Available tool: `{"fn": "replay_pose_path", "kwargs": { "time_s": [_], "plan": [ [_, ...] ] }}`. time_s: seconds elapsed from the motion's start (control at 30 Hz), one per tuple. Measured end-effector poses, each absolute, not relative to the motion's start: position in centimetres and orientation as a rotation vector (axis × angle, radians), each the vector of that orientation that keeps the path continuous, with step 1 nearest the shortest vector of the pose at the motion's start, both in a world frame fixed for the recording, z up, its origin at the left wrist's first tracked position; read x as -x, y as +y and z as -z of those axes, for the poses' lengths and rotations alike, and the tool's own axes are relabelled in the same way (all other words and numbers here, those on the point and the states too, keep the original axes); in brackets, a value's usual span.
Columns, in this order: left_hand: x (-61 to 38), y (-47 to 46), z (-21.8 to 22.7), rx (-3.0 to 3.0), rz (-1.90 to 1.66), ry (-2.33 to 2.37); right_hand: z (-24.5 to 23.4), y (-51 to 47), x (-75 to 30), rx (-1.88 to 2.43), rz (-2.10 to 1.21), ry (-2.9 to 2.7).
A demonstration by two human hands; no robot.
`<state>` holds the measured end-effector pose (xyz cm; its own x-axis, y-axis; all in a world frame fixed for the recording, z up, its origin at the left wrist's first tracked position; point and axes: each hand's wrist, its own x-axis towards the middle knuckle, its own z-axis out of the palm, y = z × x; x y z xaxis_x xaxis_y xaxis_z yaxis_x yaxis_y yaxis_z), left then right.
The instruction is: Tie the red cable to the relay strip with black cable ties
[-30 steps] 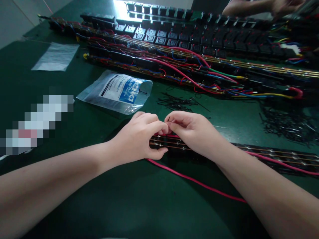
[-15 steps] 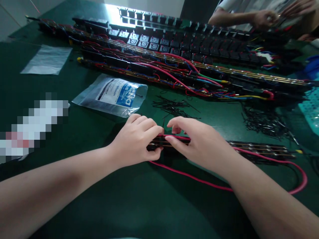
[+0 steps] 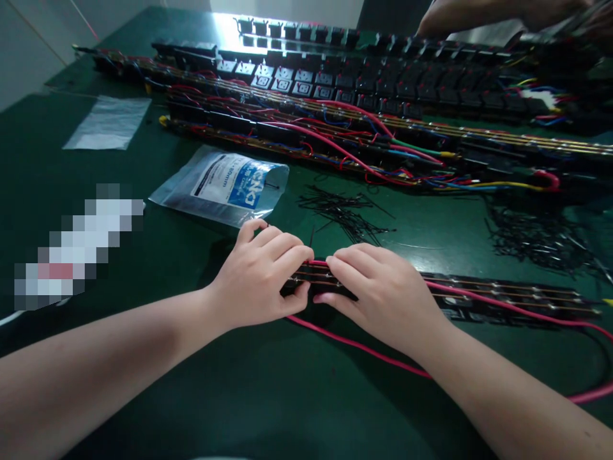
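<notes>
Lying clasped by left hand (image 3: 268,275) and right hand (image 3: 383,291): the black strip (image 3: 517,292).

Our left forearm (image 3: 110,361) comes in from the lower left of the frame, our right forearm (image 3: 517,386) from the lower right, both bare and slanting toward the centre. Our left hand (image 3: 261,275) sits just left of centre, back upward, knuckles bent, thumb opposed below the curled fingers. Our right hand (image 3: 387,294) faces it, fingers bunched and pointing left, thumb extended beneath them. The fingertips are near each other but apart.
</notes>
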<state>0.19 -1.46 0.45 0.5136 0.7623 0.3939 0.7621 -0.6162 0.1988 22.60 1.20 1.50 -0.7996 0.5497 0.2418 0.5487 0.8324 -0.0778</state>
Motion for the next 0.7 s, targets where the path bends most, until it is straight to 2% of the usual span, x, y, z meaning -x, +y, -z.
{"fn": "replay_pose_path", "kwargs": {
  "time_s": [0.2, 0.7],
  "plan": [
    [-0.51, -2.12, -0.57, -3.034, -0.779, 1.407, -1.09, 1.28, -22.50, 0.799, 0.015, -2.722],
    [-0.30, -1.39, -0.31, -3.027, -0.867, 1.118, -0.66, 1.27, -22.71, 0.770, 0.056, -2.730]
  ]
}}
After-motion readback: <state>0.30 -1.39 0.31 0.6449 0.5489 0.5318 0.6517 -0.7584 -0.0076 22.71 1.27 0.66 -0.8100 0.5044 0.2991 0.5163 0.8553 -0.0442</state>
